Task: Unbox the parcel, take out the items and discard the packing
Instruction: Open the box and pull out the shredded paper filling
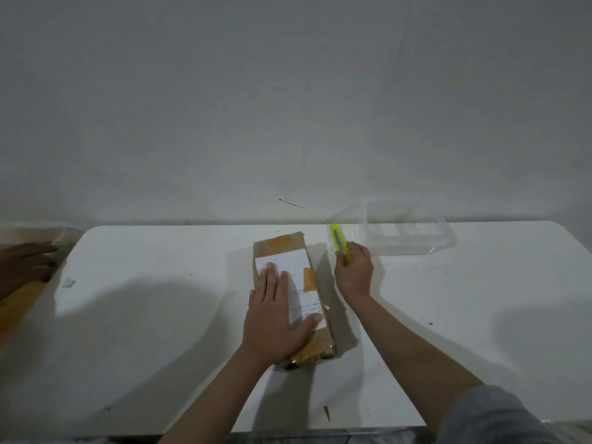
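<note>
A brown cardboard parcel [288, 248] lies lengthwise in the middle of the white table [160, 315]. It is sealed with yellow-brown tape and carries a white shipping label. My left hand [277, 318] rests flat on its top, fingers spread over the label. Just right of the parcel's far end, my right hand [354, 270] grips a yellow-green utility knife [338, 238], whose front end points away from me. The knife sits beside the parcel, apart from it.
A clear plastic container [410, 232] stands at the table's back right, close behind the knife. Another person's hand [25, 264] and yellow sleeve reach in at the far left edge. A small tape scrap [326, 413] lies near the front edge. A wall runs behind the table.
</note>
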Available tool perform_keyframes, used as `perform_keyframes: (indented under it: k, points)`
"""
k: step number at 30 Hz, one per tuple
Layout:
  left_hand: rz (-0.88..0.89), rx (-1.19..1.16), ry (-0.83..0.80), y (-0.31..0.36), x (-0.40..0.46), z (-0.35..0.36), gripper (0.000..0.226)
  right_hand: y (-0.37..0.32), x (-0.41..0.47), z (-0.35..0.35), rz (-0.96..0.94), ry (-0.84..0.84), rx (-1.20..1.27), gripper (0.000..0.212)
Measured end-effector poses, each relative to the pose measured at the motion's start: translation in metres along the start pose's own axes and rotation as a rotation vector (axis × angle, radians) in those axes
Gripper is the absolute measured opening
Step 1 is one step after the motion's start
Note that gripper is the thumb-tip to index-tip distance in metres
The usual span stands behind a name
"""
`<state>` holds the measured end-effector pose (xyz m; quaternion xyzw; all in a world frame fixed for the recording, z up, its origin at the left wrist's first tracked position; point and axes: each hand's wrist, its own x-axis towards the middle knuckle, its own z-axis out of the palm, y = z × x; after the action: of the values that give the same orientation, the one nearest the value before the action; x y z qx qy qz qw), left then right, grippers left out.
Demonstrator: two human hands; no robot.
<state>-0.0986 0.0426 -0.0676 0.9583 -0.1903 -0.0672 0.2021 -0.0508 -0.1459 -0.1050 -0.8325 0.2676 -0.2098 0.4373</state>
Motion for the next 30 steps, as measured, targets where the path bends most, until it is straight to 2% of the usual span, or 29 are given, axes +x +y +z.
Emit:
perform_keyframes:
  k: [4,6,10,12,14,19,24,30]
  points:
    - [0.013,-0.033,-0.008,-0.003,-0.001,-0.002,0.105,-0.013,-0.006,-0.01,-0.345,0.101,0.021,0.03]
    - [0.042,-0.023,-0.037,-0.005,-0.001,-0.007,0.106,-0.031,-0.003,-0.018,-0.438,-0.017,0.093,0.032]
    - [0.05,0.057,-0.089,0.001,0.001,-0.019,0.104,-0.061,0.012,-0.021,-0.298,-0.465,0.085,0.047]
    - [0.001,0.014,-0.017,0.008,-0.004,-0.02,0.099,-0.061,0.02,-0.015,-0.279,-0.586,0.02,0.045]
    - [-0.06,-0.095,0.077,0.016,-0.016,-0.018,0.089,-0.055,0.025,-0.008,-0.261,-0.63,-0.012,0.04]
    - [-0.293,-0.481,0.218,0.025,-0.058,-0.007,0.071,-0.041,0.025,-0.005,-0.201,-0.618,0.139,0.033]
    - [-0.333,-0.612,0.323,0.027,-0.074,0.002,0.065,-0.042,0.019,-0.006,-0.166,-0.56,0.146,0.035]
    - [-0.294,-0.663,0.319,0.01,-0.061,-0.021,0.061,-0.043,0.006,-0.039,-0.135,-0.327,0.081,0.035]
